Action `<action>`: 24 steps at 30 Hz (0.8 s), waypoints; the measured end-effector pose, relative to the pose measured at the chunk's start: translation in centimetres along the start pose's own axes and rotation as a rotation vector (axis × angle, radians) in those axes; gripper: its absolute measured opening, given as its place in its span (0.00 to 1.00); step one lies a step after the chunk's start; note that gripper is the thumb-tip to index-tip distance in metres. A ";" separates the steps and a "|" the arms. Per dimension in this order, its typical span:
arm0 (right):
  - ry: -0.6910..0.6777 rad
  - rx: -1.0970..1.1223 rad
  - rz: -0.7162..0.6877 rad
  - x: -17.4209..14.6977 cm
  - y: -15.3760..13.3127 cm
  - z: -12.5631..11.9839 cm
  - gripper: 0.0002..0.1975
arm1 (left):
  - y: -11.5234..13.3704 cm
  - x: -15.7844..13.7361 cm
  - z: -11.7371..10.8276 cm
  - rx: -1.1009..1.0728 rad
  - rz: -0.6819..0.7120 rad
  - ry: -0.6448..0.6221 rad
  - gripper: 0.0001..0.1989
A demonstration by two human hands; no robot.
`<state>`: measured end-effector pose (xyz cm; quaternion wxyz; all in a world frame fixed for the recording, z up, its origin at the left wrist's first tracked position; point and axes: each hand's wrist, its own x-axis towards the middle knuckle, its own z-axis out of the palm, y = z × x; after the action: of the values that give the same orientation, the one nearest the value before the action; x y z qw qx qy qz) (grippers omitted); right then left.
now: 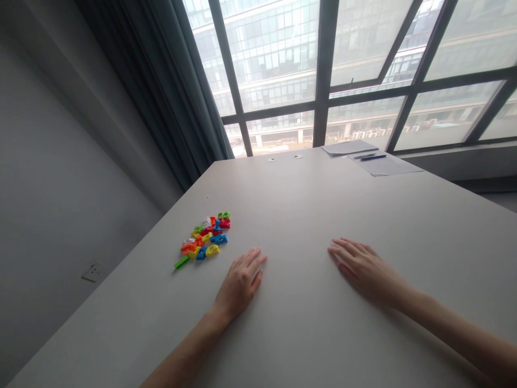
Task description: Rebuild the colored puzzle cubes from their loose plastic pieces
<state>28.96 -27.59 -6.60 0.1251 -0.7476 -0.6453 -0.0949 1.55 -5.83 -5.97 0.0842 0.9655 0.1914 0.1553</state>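
My left hand [241, 280] rests palm down on the white table [283, 339], its fingers stretched out and holding nothing. Just beyond it to the left lies a loose pile of small plastic pieces [205, 231] in red, orange, yellow, green, blue and white. Some of them look like letters or numbers, though most are too small to read. A green bar-shaped piece [181, 262] sits at the pile's near edge. On the right side of the table, my right hand [361, 268] also lies flat with extended fingers, touching only the tabletop.
Sheets of paper [388, 165] with dark pens [374, 157] on them lie at the far right of the table. Two round white discs [298, 157] are near the far edge. Behind stand a window and a dark curtain [161, 81]; a wall socket [93, 272] is at left.
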 end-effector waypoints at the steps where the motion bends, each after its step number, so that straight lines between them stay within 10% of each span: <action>1: 0.010 -0.009 0.010 0.2 -0.2 0.2 0.19 | 0.0 0.0 -0.1 -0.005 0.002 -0.009 0.20; 24: 0.061 0.028 0.019 -0.1 0.4 1.5 0.20 | 0.3 0.1 -0.6 -0.031 -0.039 -0.047 0.21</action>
<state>29.34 -27.23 -8.08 0.1562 -0.7488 -0.6352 -0.1073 1.52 -5.99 -5.33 0.1068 0.9635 0.2057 0.1339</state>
